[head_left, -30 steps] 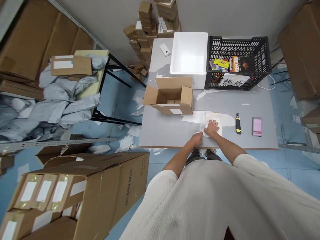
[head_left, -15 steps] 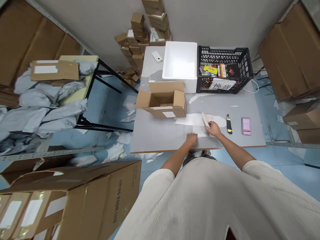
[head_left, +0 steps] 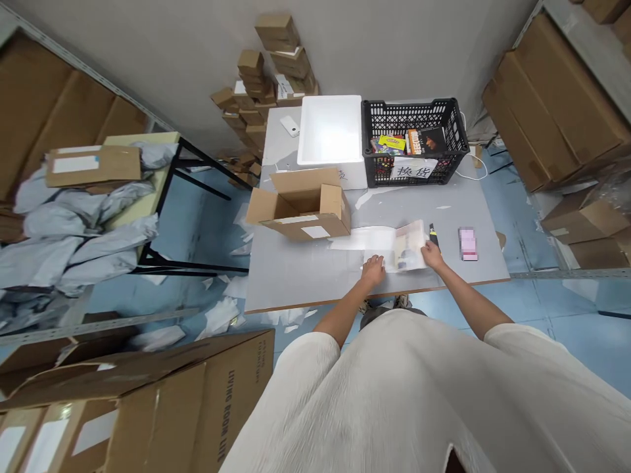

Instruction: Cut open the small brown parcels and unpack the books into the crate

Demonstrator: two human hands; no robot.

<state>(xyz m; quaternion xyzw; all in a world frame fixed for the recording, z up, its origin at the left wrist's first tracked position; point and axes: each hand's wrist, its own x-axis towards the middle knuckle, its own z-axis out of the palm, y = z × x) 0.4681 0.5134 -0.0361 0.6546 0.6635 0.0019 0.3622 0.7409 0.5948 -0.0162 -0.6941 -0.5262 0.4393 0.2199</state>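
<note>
A thin pale book [head_left: 410, 244] lies spread near the front edge of the table, a faint picture showing on its right side. My right hand [head_left: 432, 255] is closed on the book's right edge. On the white left part, my left hand [head_left: 373, 269] rests with its fingers laid down and no object lifted in them. Just beyond my right hand is a black and yellow utility knife [head_left: 433, 235], partly covered by the hand. A pink-screened phone [head_left: 468, 244] lies farther right.
An open cardboard box [head_left: 305, 223] stands on the table [head_left: 296, 282] left of the book. Behind are a white foam box [head_left: 330, 131] and a black crate [head_left: 417, 174] with books. Grey parcels [head_left: 73, 230] fill the left side; a large carton [head_left: 217, 394] stands front left.
My right hand has gone from pressing flat on the book to gripping its edge, swinging that side over to the right. My left hand has shifted slightly left of the book. The view has moved too.
</note>
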